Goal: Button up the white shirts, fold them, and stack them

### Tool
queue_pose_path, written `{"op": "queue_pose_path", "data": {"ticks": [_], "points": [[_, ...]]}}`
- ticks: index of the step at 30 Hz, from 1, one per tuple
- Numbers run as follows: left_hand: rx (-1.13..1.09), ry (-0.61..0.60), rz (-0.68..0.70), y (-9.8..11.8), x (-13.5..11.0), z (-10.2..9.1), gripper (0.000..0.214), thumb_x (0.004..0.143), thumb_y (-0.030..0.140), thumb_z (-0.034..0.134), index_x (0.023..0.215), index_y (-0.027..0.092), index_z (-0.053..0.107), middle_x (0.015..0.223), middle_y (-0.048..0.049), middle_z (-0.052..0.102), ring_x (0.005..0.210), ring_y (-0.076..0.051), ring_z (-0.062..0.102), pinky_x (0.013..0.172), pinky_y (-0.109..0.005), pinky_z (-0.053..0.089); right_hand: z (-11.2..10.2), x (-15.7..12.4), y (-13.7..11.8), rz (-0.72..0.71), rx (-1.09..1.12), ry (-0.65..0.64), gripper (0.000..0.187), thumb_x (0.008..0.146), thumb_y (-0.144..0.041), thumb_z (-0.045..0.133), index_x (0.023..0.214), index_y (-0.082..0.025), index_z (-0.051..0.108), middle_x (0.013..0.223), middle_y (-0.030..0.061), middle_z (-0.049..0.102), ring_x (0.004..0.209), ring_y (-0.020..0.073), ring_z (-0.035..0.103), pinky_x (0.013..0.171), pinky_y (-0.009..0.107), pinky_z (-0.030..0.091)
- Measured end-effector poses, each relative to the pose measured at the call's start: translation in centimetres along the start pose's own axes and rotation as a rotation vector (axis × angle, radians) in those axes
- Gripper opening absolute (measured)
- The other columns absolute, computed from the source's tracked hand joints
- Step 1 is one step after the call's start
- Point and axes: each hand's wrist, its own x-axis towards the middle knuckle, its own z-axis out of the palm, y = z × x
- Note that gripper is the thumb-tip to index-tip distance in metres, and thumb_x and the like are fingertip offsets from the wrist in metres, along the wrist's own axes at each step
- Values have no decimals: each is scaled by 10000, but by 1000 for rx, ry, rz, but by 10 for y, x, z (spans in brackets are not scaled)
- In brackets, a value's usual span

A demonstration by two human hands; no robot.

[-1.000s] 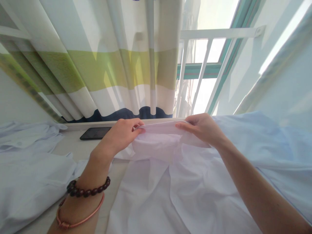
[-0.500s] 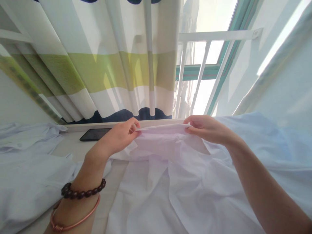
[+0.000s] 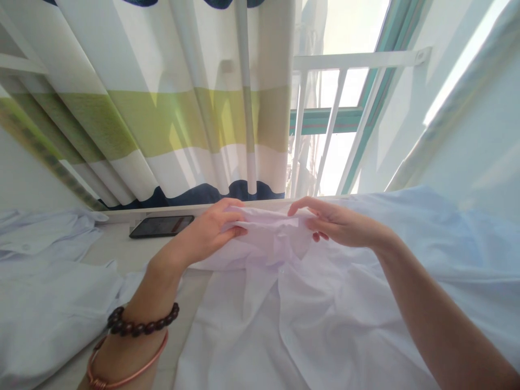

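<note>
A white shirt [image 3: 325, 314] lies spread in front of me, its collar [image 3: 268, 219] raised at the far end. My left hand [image 3: 207, 230] is closed on the collar's left part, the cloth between its thumb and fingers. At the collar's right end is my right hand [image 3: 337, 221], with its index finger stretched over the edge and its thumb apart below. Those fingers touch the cloth loosely and are not pinched together. A dark bead bracelet [image 3: 138, 327] and a copper-coloured bangle [image 3: 134, 374] circle my left wrist.
A black phone [image 3: 158, 227] lies left of the collar, partly behind my left hand. More white clothing [image 3: 52, 303] is heaped at the left. Beyond the bed edge hangs a striped curtain [image 3: 182, 119], beside a white railing [image 3: 361, 60] and a window. Pale bluish cloth [image 3: 439, 233] covers the right side.
My right hand has loosened its pinch on the collar, its index finger now reaching leftward over the edge. My left fingers have shifted and spread along the collar. The phone shows more fully.
</note>
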Motion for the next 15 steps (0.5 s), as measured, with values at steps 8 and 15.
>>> {"op": "queue_pose_path", "data": {"ticks": [8, 15], "points": [[-21, 69, 55, -4, -5, -13, 211, 882, 343, 501, 864, 242, 685, 1189, -46, 557, 1117, -220, 529, 1031, -343, 391, -1, -4, -8, -79, -179, -149, 630, 763, -51, 427, 1286, -375, 566, 1118, 26, 610, 846, 146, 626, 753, 273, 523], [-25, 43, 50, -4, -8, -15, 206, 882, 329, 491, 904, 251, 680, 1221, -42, 537, 1111, -216, 532, 1032, -349, 399, -2, -6, -8, 22, -41, -163, 629, 879, -227, 481, 1467, -355, 298, 847, -25, 691, 556, 103, 639, 577, 224, 516]]}}
